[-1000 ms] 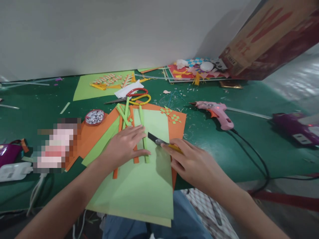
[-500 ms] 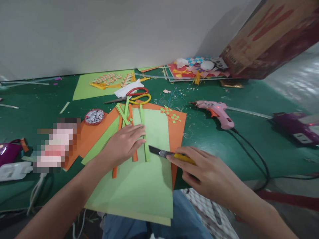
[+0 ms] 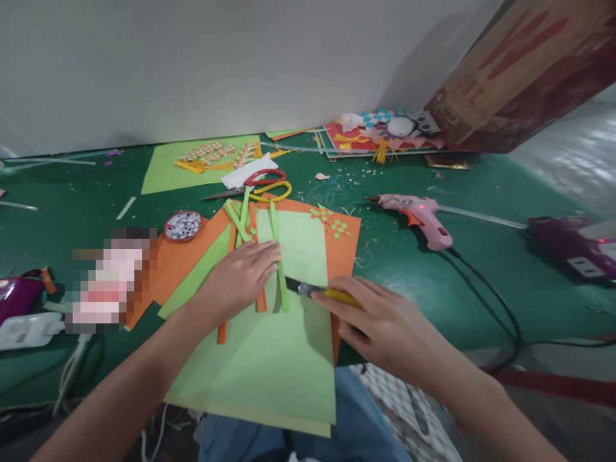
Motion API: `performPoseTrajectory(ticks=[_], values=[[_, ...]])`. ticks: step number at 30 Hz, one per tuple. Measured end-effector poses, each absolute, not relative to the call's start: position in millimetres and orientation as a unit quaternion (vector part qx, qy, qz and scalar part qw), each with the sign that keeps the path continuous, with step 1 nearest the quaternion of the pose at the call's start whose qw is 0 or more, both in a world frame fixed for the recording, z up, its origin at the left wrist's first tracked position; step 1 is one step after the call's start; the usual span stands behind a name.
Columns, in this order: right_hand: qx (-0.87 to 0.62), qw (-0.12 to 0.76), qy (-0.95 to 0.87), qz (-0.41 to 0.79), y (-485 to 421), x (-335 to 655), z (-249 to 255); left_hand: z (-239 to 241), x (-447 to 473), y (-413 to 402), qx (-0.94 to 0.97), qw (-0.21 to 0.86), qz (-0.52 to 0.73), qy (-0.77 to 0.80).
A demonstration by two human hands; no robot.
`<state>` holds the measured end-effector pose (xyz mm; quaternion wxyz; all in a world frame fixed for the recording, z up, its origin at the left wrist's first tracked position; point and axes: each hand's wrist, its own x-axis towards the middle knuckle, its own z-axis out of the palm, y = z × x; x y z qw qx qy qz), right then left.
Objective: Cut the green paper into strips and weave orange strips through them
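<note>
My right hand is closed round the yellow handle of a utility knife. Its dark blade points left, and the tip is at the right edge of a narrow green paper strip. My left hand lies flat, fingers stretched, pressing on the paper strips with its fingertips at the green strip. Underneath is a light green paper sheet, which reaches over the table's front edge. Orange strips show beside and below my left hand. More green strips cross just beyond its fingers.
Orange paper with small woven pieces lies under the green sheet. Scissors and a round box of googly eyes are beyond. A pink glue gun with a cord lies right. A blurred-out object is left.
My right hand has moved left with the utility knife, bringing the blade tip up to the green strip. My left hand has stayed in place.
</note>
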<state>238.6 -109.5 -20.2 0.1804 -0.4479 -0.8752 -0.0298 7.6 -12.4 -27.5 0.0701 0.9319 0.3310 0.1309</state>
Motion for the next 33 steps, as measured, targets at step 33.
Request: performPoseTrajectory(ticks=[33], values=[[-0.521, 0.133, -0.843, -0.027, -94.9, 212.9, -17.5, -26.4, 6.8, -12.9, 0.933, 0.090, 0.109, 0.330]])
